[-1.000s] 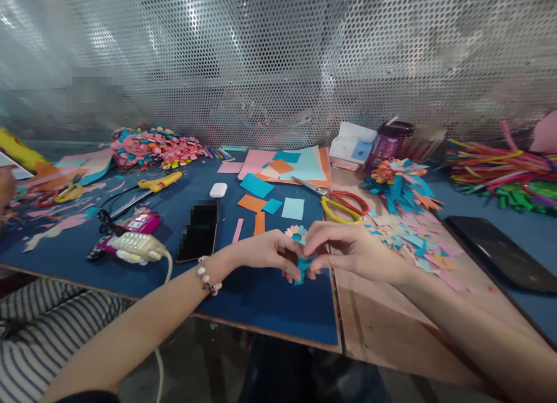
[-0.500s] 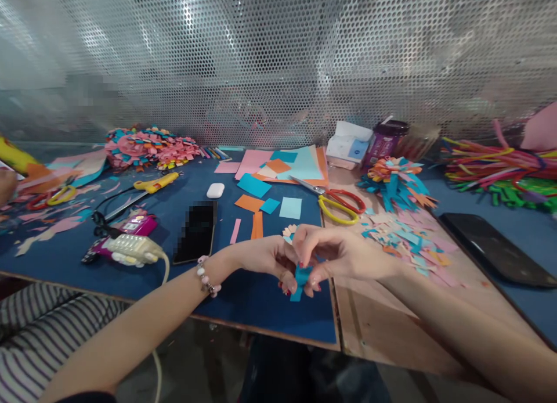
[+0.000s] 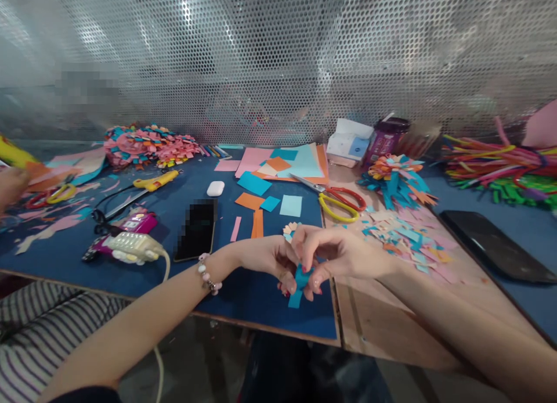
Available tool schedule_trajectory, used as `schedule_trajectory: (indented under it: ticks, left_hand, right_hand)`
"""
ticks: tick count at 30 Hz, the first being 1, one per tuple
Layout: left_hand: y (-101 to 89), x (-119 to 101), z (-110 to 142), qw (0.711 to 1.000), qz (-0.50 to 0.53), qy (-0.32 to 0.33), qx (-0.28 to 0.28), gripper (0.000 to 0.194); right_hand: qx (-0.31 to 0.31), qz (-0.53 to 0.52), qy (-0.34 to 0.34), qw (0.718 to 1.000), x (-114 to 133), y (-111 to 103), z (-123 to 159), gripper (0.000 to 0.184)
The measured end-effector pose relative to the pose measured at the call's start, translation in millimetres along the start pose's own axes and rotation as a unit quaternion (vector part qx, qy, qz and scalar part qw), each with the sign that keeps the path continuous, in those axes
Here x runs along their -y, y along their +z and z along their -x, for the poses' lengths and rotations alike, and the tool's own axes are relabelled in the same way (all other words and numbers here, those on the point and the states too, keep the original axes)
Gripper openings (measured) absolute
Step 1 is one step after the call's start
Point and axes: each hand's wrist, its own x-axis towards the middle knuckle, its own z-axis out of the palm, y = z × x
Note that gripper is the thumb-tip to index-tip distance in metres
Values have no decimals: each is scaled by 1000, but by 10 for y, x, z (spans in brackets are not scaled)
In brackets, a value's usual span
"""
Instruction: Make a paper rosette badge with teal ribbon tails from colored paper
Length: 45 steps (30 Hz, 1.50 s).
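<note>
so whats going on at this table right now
A person's left hand and right hand are pinched together on a blue paper strip just above the blue mat. Cut paper squares, red and yellow scissors, a phone and a glue gun lie around them.

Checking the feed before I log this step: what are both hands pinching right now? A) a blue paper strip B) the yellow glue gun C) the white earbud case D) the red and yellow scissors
A: the left hand and right hand meet on a blue paper strip, while the scissors lie untouched on the table.
</note>
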Motion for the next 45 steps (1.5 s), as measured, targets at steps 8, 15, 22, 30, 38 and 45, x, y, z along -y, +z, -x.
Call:
schedule_trajectory:
  ticks: [8,15,22,30,38,45]
  left_hand:
    - [-34,56,-8,1000,6,9,3,38]
    - [-36,53,7,999,-15,38,-8,28]
    - [-26,34,7,999,-17,28,-8,25]
    - [-5,1,14,999,2,30,-15,27]
    - [-17,23,29,997,-26,26,-68,23]
    - [-17,28,24,997,-18,31,-70,24]
  right_hand:
    - [-15,5,11,1000,-6,16,23,14]
    - [-38,15,-16,999,-3,10,30,18]
    - [-41,-6,-17,999,-19,32,27,14]
    - [-67,36,-26,997,-18,-21,67,21]
    - [-116,172,62,976,11,144,114,17]
    - [-147,236,57,959,86,260,60,19]
